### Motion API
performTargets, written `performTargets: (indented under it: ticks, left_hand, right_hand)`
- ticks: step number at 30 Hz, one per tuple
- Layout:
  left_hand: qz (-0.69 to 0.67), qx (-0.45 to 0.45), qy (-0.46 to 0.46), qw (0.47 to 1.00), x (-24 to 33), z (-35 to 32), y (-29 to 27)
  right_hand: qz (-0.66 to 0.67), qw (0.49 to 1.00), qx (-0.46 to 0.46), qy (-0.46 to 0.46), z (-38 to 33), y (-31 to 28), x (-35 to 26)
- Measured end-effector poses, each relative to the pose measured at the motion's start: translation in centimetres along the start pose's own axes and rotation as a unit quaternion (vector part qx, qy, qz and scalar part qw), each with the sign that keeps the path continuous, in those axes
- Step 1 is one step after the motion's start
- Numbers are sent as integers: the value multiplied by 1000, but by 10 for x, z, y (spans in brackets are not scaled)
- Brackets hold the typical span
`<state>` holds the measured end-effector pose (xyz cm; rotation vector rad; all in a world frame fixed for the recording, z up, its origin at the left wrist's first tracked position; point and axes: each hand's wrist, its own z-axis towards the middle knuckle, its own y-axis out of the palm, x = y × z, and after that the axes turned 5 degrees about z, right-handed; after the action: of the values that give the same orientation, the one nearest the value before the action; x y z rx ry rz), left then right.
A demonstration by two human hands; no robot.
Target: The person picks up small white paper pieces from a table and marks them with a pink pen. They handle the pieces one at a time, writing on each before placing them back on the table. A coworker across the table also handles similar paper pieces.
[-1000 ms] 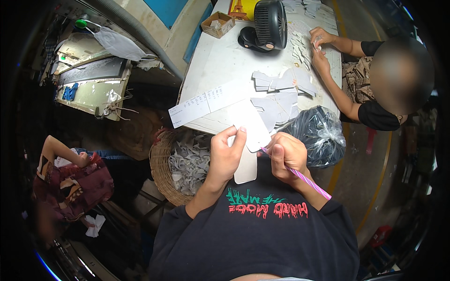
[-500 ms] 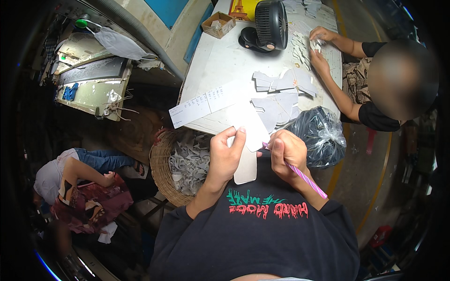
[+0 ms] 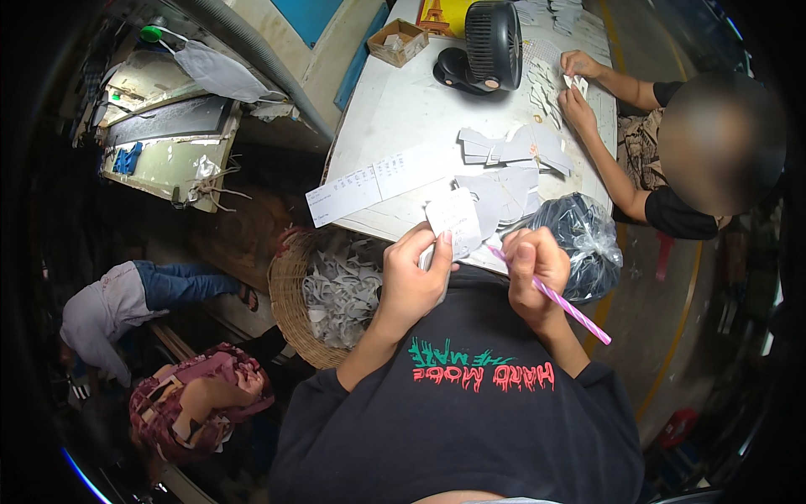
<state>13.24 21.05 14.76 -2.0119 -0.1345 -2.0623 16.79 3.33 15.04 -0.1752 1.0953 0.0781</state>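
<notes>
My left hand (image 3: 417, 273) is closed on a small white card piece (image 3: 453, 217), thumb on top, held just off the table's near edge. Faint handwriting shows on its upper face. In my right hand (image 3: 538, 270) is a pink-and-white striped pen (image 3: 579, 317), gripped near its tip, which points at the piece but stands a little apart from it. Beyond my hands lie stacks of white cut pieces (image 3: 520, 151) on the table (image 3: 378, 118). A long white sheet with handwriting (image 3: 342, 195) rests at the table's near left edge.
A black clip fan (image 3: 495, 50) and small box (image 3: 410, 49) stand farther back. Beside my right hand sits a clear-topped black plastic bag (image 3: 579, 239). Scraps fill a wicker basket (image 3: 284, 290) at left. Across the right side, a co-worker's hands (image 3: 578, 97) handle small pieces.
The longer white piece lying over my shirt no longer shows; a written face is now up in my left hand. My right hand and pen have moved slightly right, away from the piece.
</notes>
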Motion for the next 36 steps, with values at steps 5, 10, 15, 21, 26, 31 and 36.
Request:
performTargets:
  ticks: [5, 10, 15, 21, 26, 31, 36]
  left_hand:
    - [193, 11, 113, 975, -45, 10, -15]
    - [132, 65, -67, 987, -127, 29, -44]
    - [37, 206, -172, 963, -195, 53, -83]
    - [-76, 236, -179, 952, -228, 66, -107]
    - [-151, 212, -150, 954, -241, 62, -118]
    - [-161, 232, -125, 951, -256, 63, -119]
    - [-182, 250, -106, 945, -264, 70, -118]
  right_hand:
    - [10, 997, 63, 40, 0, -14, 9]
    - [-14, 999, 39, 23, 5, -20, 16]
    - [-142, 989, -49, -5, 17, -11, 19]
    - [-123, 981, -152, 3, 30, 13, 45]
    - [-73, 977, -199, 32, 36, 44, 79]
    - [-29, 975, -207, 76, 53, 75, 115]
    - [1, 962, -176, 209, 68, 106, 154]
